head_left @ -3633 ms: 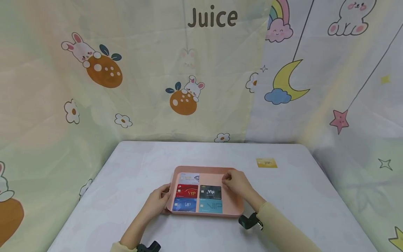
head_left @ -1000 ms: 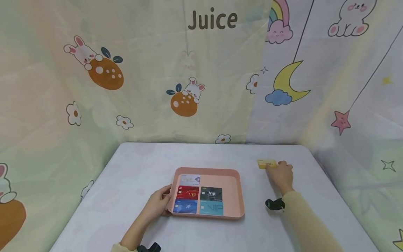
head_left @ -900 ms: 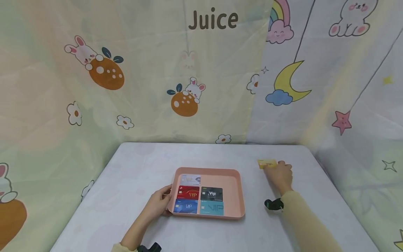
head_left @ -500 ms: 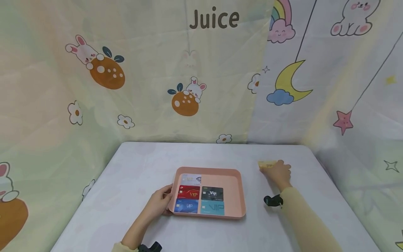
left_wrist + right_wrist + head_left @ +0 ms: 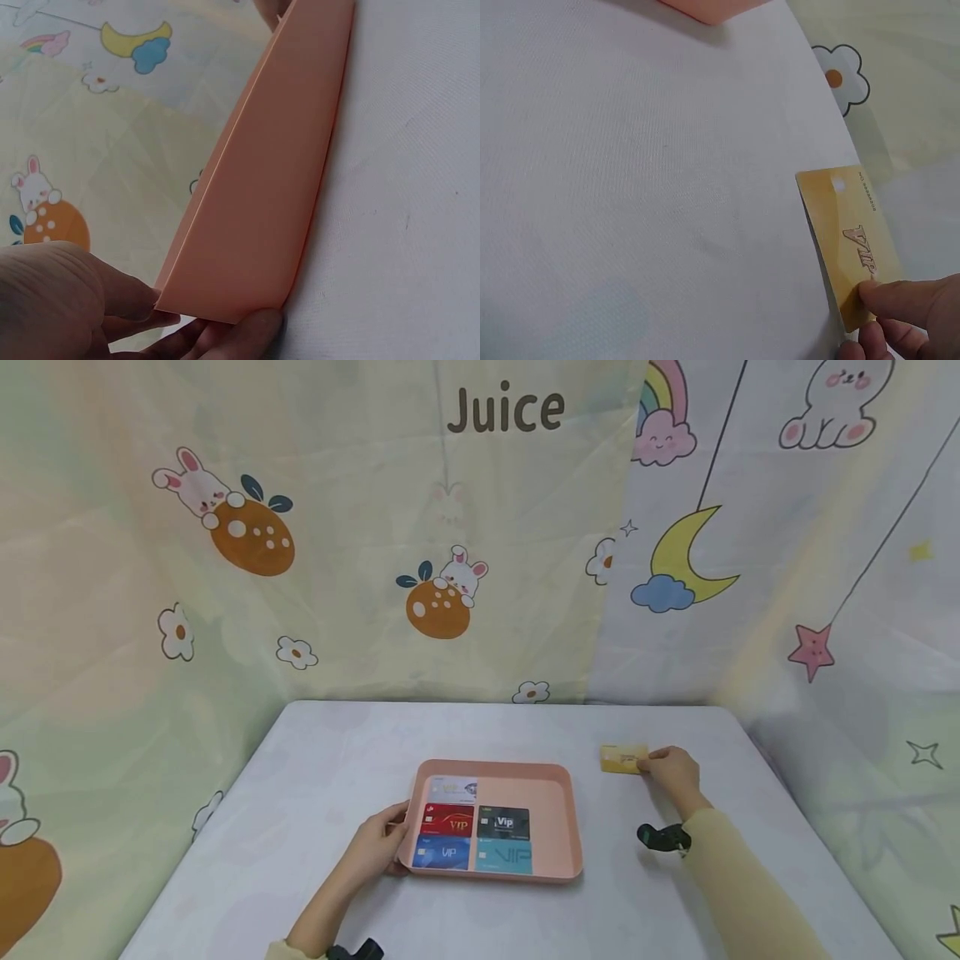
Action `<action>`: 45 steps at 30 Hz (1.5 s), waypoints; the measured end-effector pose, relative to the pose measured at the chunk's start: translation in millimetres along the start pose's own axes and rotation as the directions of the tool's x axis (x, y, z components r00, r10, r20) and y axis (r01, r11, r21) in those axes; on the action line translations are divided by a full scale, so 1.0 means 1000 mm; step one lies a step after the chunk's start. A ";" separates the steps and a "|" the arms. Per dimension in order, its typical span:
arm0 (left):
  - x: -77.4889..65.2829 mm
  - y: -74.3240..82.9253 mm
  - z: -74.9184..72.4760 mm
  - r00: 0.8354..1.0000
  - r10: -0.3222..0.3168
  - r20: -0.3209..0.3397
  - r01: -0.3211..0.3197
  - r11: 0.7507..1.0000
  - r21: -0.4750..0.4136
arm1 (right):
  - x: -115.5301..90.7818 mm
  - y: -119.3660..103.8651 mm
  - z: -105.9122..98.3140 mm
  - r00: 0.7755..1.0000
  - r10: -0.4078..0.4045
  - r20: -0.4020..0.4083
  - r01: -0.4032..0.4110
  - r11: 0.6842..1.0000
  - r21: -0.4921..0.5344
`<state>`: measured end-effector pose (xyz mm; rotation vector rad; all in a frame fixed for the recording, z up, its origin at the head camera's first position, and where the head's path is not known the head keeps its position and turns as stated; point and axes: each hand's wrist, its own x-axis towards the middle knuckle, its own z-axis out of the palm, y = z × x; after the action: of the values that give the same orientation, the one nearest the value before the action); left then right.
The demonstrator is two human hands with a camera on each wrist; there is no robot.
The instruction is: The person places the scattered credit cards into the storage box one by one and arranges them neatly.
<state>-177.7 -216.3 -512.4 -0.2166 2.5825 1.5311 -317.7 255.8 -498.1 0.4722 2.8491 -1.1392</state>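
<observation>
A gold VIP card [image 5: 621, 759] is pinched at its right end between the thumb and fingers of my right hand [image 5: 673, 774], over the back right of the table. The right wrist view shows the thumb across the printed face of the card [image 5: 847, 232]. My left hand [image 5: 378, 841] grips the left rim of a pink tray [image 5: 555, 843]. Its fingers curl around the tray's corner in the left wrist view. Inside the tray lie a white card [image 5: 452, 789], a red card [image 5: 447, 819], a blue card [image 5: 442, 852], a dark card [image 5: 503, 822] and a teal card [image 5: 504, 856].
The tray stands on a white table [image 5: 360, 735], its right part bare of cards. Printed cloth walls [image 5: 352, 527] rise at the back and on both sides of the table. A black wrist camera [image 5: 663, 837] sits on the right wrist.
My right hand went from the tray to the gold card, took hold of its right end and has shifted it slightly left and nearer. The left hand stays on the tray.
</observation>
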 end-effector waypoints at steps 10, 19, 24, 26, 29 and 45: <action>-0.001 -0.002 -0.002 1.000 0.014 0.011 -0.014 1.000 -0.014 | 0.002 0.003 -0.004 0.989 0.079 0.125 -0.096 0.986 0.134; -0.002 -0.002 0.000 1.000 0.010 0.012 -0.010 1.000 -0.011 | 0.002 0.003 -0.003 0.947 0.133 0.291 -0.269 0.823 0.501; -0.001 -0.002 0.000 1.000 0.010 0.013 -0.010 1.000 -0.011 | -0.001 0.000 -0.002 0.940 0.174 0.294 -0.309 0.802 0.512; -0.001 -0.002 0.000 1.000 0.012 0.014 -0.011 1.000 -0.011 | -0.003 0.000 -0.003 0.939 0.171 0.298 -0.308 0.802 0.511; -0.001 -0.002 0.001 1.000 0.008 0.014 -0.008 1.000 -0.013 | -0.004 -0.001 -0.003 0.939 0.164 0.304 -0.305 0.807 0.506; 0.000 -0.003 -0.001 1.000 0.006 0.015 -0.005 1.000 -0.012 | -0.012 -0.019 -0.005 0.935 0.101 0.341 -0.272 0.820 0.503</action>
<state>-176.7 -218.2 -514.3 -0.1987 2.5651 1.5446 -311.9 243.3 -479.7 0.5281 2.1341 -1.7997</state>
